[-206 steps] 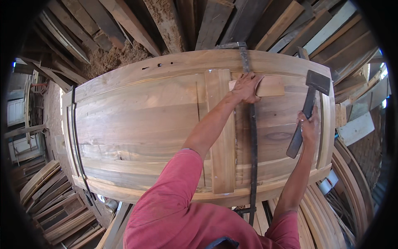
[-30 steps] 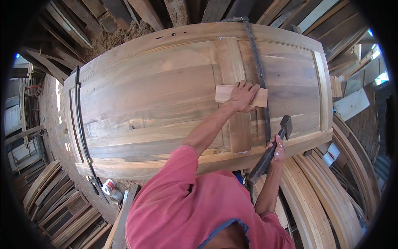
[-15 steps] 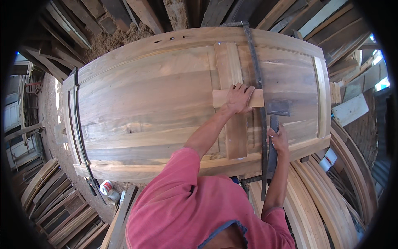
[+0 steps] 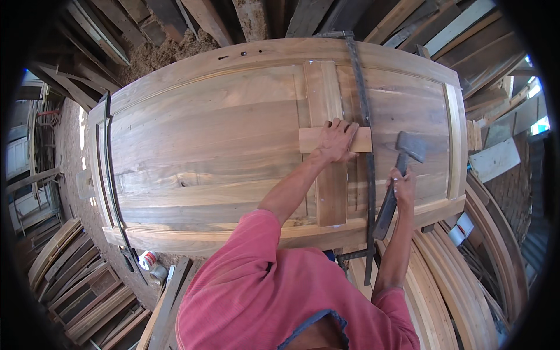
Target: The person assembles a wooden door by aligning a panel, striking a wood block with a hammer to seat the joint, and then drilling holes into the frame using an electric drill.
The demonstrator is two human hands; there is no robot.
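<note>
A large wooden panelled door (image 4: 204, 134) lies flat in front of me. My left hand (image 4: 338, 142) is closed over a short wooden block (image 4: 310, 140), pressing it across the door's middle rail (image 4: 331, 201). The block's right end meets a dark metal bar clamp (image 4: 363, 96) that spans the door. My right hand (image 4: 402, 185) grips the handle of a mallet (image 4: 413, 146) to the right of that clamp. The mallet's dark, blocky head is tilted over the right-hand panel, apart from the block.
A second bar clamp (image 4: 109, 166) crosses the door's left end. Beside its lower end, a white and red container (image 4: 147, 259) sits on the floor. Long boards (image 4: 443, 280) are stacked at the lower right, curved pieces (image 4: 52, 256) at the left, and planks (image 4: 303, 17) behind the door.
My right hand has moved right and slightly up, and the mallet head has swung up and right, away from the clamp. My left hand stays on the block.
</note>
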